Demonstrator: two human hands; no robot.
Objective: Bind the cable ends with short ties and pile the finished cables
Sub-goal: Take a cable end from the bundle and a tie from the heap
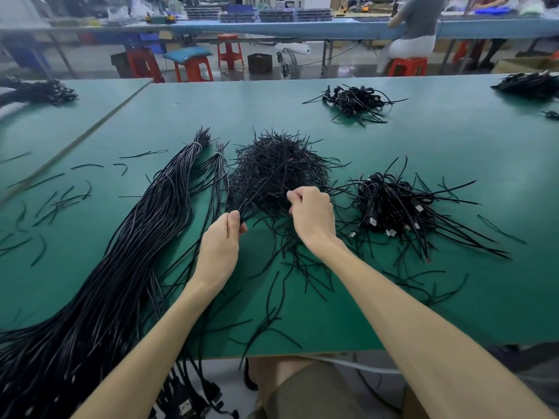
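Observation:
A heap of short black ties [278,167] lies in the middle of the green table [423,140]. My left hand [222,240] pinches a small bunch of black cable ends at the heap's near left edge. My right hand [311,217] has its fingers curled at the heap's near side, pinching a thin tie. A long bundle of black cables [130,252] runs from the far middle to the near left and hangs over the table edge. A pile of bound cables with USB plugs [393,204] sits to the right of my right hand.
Loose ties [57,204] are scattered on the left and near the front edge. Further cable piles lie at the far middle [354,99], far right [529,84] and far left [39,90]. Behind are red stools [193,68] and a seated person [414,28].

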